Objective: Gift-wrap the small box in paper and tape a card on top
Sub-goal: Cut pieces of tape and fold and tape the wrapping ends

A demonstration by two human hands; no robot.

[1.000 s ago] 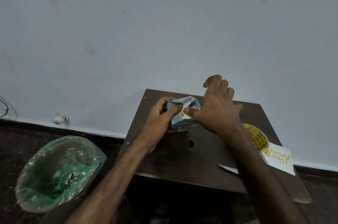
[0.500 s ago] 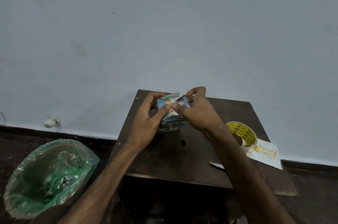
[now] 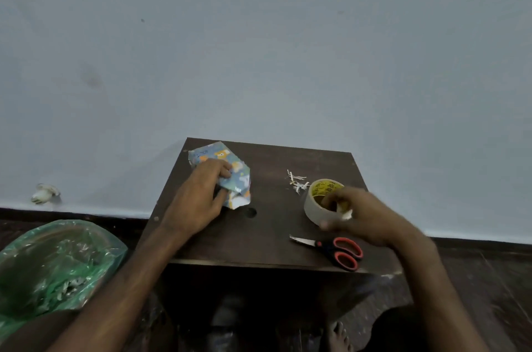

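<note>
The small box (image 3: 239, 176), wrapped in blue cartoon-print paper, lies at the back left of the dark wooden table (image 3: 273, 236). A white paper flap sticks out at its near end. My left hand (image 3: 198, 199) grips the box, fingers over the top and thumb at the near fold. My right hand (image 3: 371, 219), blurred by motion, holds the tape roll (image 3: 313, 202) with the yellow core on the table's right side. No card shows in this view.
Red-handled scissors (image 3: 342, 251) lie near the front right edge, blades pointing left. Several white paper scraps (image 3: 296, 182) lie behind the tape roll. A green-lined bin (image 3: 54, 262) stands on the floor at left. The wall runs right behind the table.
My right hand let go of the box and moved right onto the tape roll. The box went down to the table's back left under my left hand. The scissors came into view.
</note>
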